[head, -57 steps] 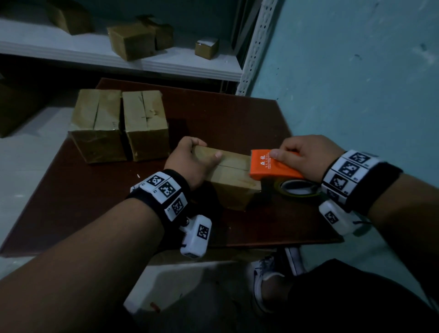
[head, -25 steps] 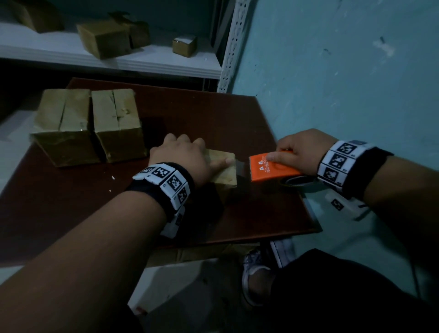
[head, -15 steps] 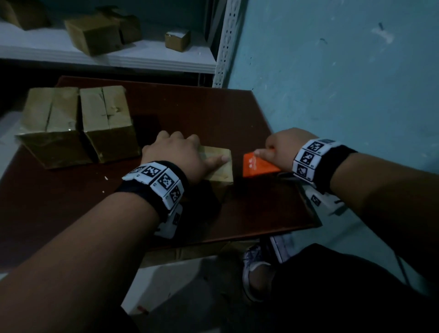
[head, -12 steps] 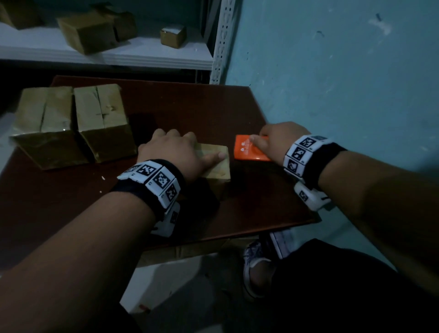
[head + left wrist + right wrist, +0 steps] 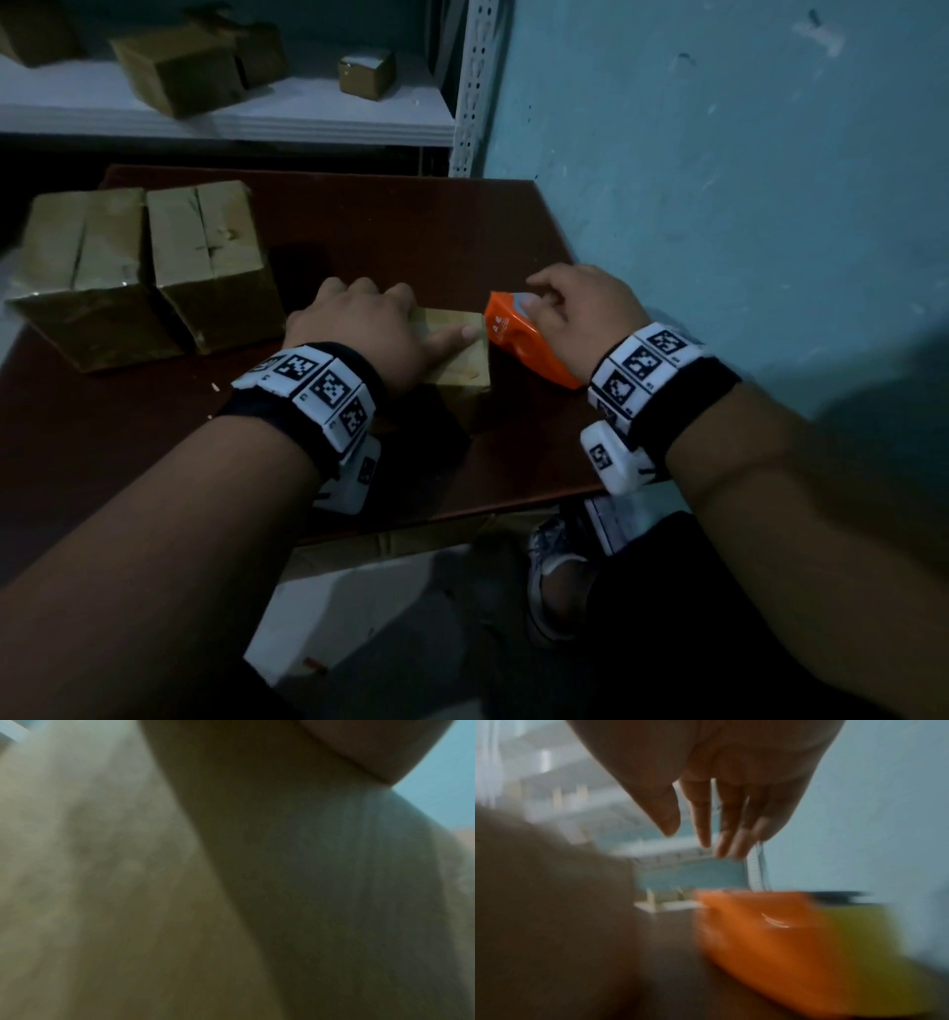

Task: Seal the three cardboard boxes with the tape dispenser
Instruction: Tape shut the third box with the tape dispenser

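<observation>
Although the lighting is dim, the head view shows the layout clearly. At the left of the dark table [image 5: 411, 231] stand two larger cardboard boxes [image 5: 149, 267], side by side and touching or nearly so; whether their top seams carry tape cannot be told. Nearer the middle, the left hand [image 5: 359, 329] lies flat on the small cardboard box [image 5: 459, 354], fingers extended over its top and the thumb laid along the upper face, pressing it down. The left wrist view is filled by blurred cardboard and confirms only close contact.

Just to the right of that box, the orange tape dispenser [image 5: 524, 344] sits on the table, its front end just beside the box's right edge. The right hand [image 5: 580, 308] hovers over the dispenser's rear; in the right wrist view its fingers [image 5: 703, 817] hang straight and relaxed above the orange body, gripping nothing.

The step in hand appears to be the close of a taping pass on the small box, with the dispenser set down. The next move probably calls for smoothing the tape end, then bringing another box forward. On the shelf [image 5: 308, 118] behind lie further cartons.
</observation>
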A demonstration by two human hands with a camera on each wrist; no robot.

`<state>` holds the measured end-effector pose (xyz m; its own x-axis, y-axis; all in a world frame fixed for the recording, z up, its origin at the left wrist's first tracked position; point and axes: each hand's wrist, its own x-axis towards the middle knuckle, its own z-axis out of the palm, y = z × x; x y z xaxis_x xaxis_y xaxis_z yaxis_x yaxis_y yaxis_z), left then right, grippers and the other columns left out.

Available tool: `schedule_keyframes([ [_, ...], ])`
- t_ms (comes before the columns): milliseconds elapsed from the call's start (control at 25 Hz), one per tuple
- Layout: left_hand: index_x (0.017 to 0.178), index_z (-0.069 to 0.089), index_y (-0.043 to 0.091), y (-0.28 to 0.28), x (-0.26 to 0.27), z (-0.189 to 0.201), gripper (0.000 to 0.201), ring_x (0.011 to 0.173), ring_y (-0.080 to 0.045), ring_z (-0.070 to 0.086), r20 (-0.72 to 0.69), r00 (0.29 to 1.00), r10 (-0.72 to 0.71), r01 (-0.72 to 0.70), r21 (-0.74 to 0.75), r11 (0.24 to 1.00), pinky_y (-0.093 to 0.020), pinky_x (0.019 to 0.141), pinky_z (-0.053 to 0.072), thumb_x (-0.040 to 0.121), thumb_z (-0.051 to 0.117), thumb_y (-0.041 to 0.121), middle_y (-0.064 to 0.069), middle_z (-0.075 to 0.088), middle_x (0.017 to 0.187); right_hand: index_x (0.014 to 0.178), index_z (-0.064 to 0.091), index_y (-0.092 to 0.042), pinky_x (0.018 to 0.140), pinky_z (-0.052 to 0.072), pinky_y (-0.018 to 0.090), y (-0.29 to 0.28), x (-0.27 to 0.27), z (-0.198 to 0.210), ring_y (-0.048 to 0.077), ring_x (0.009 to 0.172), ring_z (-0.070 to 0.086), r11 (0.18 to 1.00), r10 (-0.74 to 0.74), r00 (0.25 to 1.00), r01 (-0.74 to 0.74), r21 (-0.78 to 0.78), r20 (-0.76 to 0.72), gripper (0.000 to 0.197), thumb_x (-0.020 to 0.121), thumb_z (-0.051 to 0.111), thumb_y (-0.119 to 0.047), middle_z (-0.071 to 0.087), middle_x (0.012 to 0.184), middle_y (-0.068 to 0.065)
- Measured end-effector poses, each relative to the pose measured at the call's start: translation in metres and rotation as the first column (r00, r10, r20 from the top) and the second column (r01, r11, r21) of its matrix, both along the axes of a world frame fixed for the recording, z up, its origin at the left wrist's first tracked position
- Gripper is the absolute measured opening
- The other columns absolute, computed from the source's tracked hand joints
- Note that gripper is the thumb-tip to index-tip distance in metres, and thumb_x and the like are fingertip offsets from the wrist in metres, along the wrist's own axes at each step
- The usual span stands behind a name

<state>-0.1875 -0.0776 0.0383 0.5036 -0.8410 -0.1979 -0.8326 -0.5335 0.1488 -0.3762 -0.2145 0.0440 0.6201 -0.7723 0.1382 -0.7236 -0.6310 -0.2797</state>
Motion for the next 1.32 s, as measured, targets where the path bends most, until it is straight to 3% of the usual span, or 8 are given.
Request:
schedule_keyframes([
  [120,0.125,0.056,0.033,-0.001,0.004,0.000,0.106,0.124,-0.035,0.049,0.006,1.000,0.008,-0.008,0.033,0.999,-0.059,0.101,0.048,0.062,0.012,0.107,-0.007,0.058,0.127,0.101,0.073,-0.028,0.096,0.057,0.049,0.019,0.009,-0.003,0.020,0.102,0.072,0.901,-0.141,0.898,-0.058,0.429,0.417,0.027,0.104,0.054,-0.047,0.075,0.106,-0.002],
  [320,0.121,0.055,0.035,0.004,0.005,-0.002,0.103,0.121,-0.033,0.050,0.026,1.000,0.005,-0.005,0.014,1.000,-0.056,0.101,0.048,0.063,0.009,0.107,-0.006,0.058,0.124,0.103,0.074,-0.033,0.105,0.055,0.049,0.036,0.013,-0.042,0.014,0.109,0.072,0.620,-0.358,0.803,-0.178,0.764,0.478,0.040,0.101,0.050,-0.065,0.077,0.106,-0.009],
  [440,0.118,0.056,0.036,0.004,0.005,-0.005,0.103,0.117,-0.032,0.051,0.039,0.999,0.015,-0.015,0.002,1.000,-0.055,0.099,0.049,0.063,0.007,0.108,-0.004,0.058,0.119,0.095,0.076,-0.056,0.113,0.047,0.050,0.031,0.015,-0.055,0.013,0.121,0.067,0.601,-0.306,0.841,-0.192,0.776,0.445,0.056,0.070,0.049,-0.099,0.075,0.116,-0.016],
  [520,0.117,0.055,0.036,0.002,0.005,-0.005,0.101,0.115,-0.030,0.051,0.049,0.998,0.025,-0.025,0.002,1.000,-0.054,0.098,0.050,0.063,0.008,0.108,-0.002,0.058,0.116,0.094,0.078,-0.051,0.107,0.052,0.052,0.028,0.018,-0.056,0.017,0.113,0.072,0.603,-0.310,0.832,-0.202,0.772,0.460,0.063,0.067,0.049,-0.101,0.078,0.108,-0.012],
  [680,0.116,0.054,0.039,0.001,0.006,-0.007,0.100,0.114,-0.028,0.050,0.050,0.998,0.032,-0.032,0.011,0.999,-0.053,0.097,0.050,0.062,0.008,0.108,0.001,0.055,0.112,0.100,0.075,-0.019,0.084,0.064,0.048,0.028,0.020,-0.051,0.025,0.093,0.079,0.480,-0.446,0.740,-0.277,0.832,0.503,0.045,0.105,0.050,-0.057,0.081,0.094,0.005],
  [840,0.116,0.054,0.039,0.002,0.006,-0.006,0.098,0.112,-0.028,0.050,0.058,0.998,0.029,-0.030,0.018,0.999,-0.053,0.097,0.050,0.063,0.008,0.108,0.004,0.048,0.104,0.102,0.073,-0.016,0.059,0.053,0.033,0.023,0.016,-0.048,0.021,0.070,0.071,0.516,-0.378,0.786,-0.261,0.816,0.489,0.047,0.107,0.047,-0.055,0.073,0.074,0.001],
  [1080,0.118,0.055,0.039,0.002,0.006,-0.006,0.101,0.113,-0.029,0.050,0.046,0.998,0.042,-0.043,0.017,0.999,-0.053,0.098,0.050,0.062,0.009,0.109,0.002,0.050,0.107,0.074,0.076,-0.028,0.064,0.050,0.038,0.017,0.017,-0.054,0.020,0.074,0.065,0.540,-0.324,0.820,-0.250,0.804,0.472,0.040,0.077,0.068,-0.068,0.068,0.076,-0.001],
  [1320,0.122,0.054,0.039,0.003,0.003,-0.002,0.103,0.115,-0.029,0.050,0.035,0.999,0.041,-0.043,0.036,0.998,-0.053,0.098,0.050,0.062,0.009,0.109,0.001,0.054,0.113,0.093,0.074,-0.018,0.069,0.049,0.042,0.019,0.013,-0.063,0.029,0.084,0.068,0.433,-0.326,0.814,-0.324,0.841,0.481,0.023,0.081,0.073,-0.037,0.074,0.095,0.012],
])
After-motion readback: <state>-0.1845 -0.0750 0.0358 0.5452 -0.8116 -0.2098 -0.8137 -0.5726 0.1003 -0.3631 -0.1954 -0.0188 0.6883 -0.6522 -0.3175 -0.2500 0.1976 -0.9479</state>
